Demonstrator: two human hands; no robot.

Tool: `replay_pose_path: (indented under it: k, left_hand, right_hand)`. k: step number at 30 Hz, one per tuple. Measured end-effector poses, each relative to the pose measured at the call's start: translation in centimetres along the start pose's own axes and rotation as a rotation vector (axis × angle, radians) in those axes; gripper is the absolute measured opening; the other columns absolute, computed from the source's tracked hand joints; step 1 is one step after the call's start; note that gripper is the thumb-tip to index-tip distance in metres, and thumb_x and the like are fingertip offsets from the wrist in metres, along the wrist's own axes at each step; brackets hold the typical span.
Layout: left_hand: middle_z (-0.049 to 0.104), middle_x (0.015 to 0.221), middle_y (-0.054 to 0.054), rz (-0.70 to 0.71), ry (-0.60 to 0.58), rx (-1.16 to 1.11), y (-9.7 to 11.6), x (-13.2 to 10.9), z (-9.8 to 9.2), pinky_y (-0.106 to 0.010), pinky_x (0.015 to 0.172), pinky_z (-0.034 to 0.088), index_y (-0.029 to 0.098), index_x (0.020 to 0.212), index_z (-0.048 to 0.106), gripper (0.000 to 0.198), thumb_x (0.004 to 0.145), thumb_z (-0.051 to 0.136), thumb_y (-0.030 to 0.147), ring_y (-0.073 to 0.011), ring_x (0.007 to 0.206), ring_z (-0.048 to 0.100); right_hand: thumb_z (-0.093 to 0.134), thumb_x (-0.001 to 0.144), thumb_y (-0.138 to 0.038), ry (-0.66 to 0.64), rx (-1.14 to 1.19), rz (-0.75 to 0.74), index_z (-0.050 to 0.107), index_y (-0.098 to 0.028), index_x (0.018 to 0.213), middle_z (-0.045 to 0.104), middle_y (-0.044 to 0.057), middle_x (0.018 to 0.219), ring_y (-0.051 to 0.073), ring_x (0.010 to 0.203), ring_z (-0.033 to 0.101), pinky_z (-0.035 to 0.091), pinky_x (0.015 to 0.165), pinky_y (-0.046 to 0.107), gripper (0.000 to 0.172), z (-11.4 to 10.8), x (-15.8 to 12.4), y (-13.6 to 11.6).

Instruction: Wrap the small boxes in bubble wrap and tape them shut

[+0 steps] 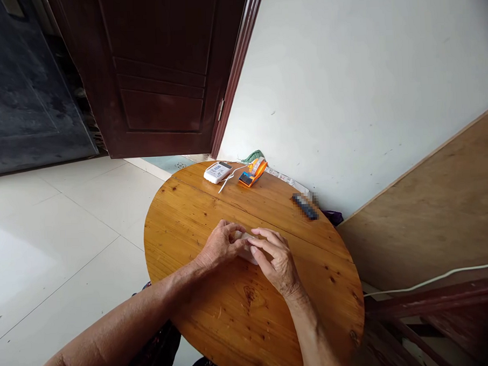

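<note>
A small, pale white, block-shaped object (248,255) rests at the middle of the round wooden table, largely covered by my fingers. My left hand (224,245) curls round its left side, thumb along the near side and fingers bent over the far side. From the right, my right hand (273,254) meets it with the thumb and index fingertips close together at its edge, beside my left thumb. The other right fingers are bent over the far side. Exactly what the fingertips pinch is too small to make out.
Toward the back of the table (181,218) lie a white box-like device (217,172), a white cord (227,182) and an open orange case (254,173). A dark, blurred-out item (305,206) lies at the right. Behind stand a white wall (344,81) and a brown door (158,73).
</note>
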State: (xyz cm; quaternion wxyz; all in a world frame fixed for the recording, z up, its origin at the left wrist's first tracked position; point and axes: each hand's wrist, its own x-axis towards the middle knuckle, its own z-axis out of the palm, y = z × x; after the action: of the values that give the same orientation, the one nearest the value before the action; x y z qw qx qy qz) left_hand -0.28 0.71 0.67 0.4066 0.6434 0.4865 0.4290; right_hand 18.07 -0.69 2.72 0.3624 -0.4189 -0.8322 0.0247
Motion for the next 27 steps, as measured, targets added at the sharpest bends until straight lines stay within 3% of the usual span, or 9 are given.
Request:
replay_pose_path:
  k: [6,13,17,20,23,27]
  left_hand:
    - [0.051,0.087,-0.001,-0.016,0.056,0.029,-0.2,0.0,0.4,-0.028,0.073,0.045,0.019,0.099,0.071,0.022,0.081,0.063,0.029,-0.0133,0.073,0.052]
    - [0.049,0.084,0.001,-0.031,0.083,-0.028,-0.7,0.3,0.7,-0.026,0.069,0.044,0.019,0.095,0.071,0.022,0.075,0.066,0.025,-0.012,0.07,0.05]
    - [0.053,0.085,0.0,-0.07,0.09,-0.194,-0.6,0.4,0.4,-0.025,0.067,0.045,0.017,0.089,0.074,0.022,0.069,0.067,0.022,-0.0112,0.069,0.052]
    - [0.058,0.082,-0.001,-0.181,0.129,-0.43,-0.2,0.5,0.0,-0.024,0.06,0.044,0.016,0.089,0.073,0.027,0.064,0.068,0.022,-0.0108,0.064,0.053]
    - [0.06,0.075,0.0,-0.308,0.242,-0.689,0.0,0.8,-0.7,-0.021,0.051,0.037,0.014,0.089,0.071,0.034,0.056,0.069,0.023,-0.0085,0.056,0.049]
    - [0.063,0.079,-0.001,-0.377,0.34,-0.806,-0.2,1.4,-1.7,-0.018,0.048,0.034,0.015,0.08,0.067,0.032,0.051,0.068,0.026,-0.0072,0.057,0.052]
  right_hand:
    - [0.055,0.086,-0.018,0.028,-0.135,-0.098,0.074,-0.023,0.1,0.068,0.009,0.115,0.026,0.105,0.061,0.045,0.09,0.042,0.024,0.1,-0.2,-0.7]
    - [0.054,0.085,-0.018,0.021,-0.054,-0.018,0.066,-0.022,0.102,0.067,0.009,0.115,0.027,0.106,0.061,0.045,0.091,0.042,0.021,0.7,-0.3,-0.9]
    - [0.058,0.085,-0.025,0.205,0.12,0.143,0.059,-0.022,0.089,0.067,0.01,0.112,0.026,0.108,0.061,0.045,0.094,0.042,0.005,0.5,-0.7,-0.2]
    - [0.058,0.085,-0.024,0.296,0.159,0.208,0.057,-0.023,0.084,0.067,0.009,0.107,0.025,0.105,0.062,0.045,0.095,0.043,0.002,0.5,-0.8,0.3]
    - [0.058,0.084,-0.026,0.267,0.214,0.255,0.058,-0.023,0.088,0.067,0.01,0.11,0.026,0.107,0.062,0.046,0.095,0.043,0.006,0.6,-0.8,0.3]
    - [0.059,0.082,-0.032,0.186,0.306,0.349,0.061,-0.023,0.101,0.067,0.01,0.119,0.026,0.112,0.061,0.048,0.09,0.042,0.021,0.7,-0.8,0.3]
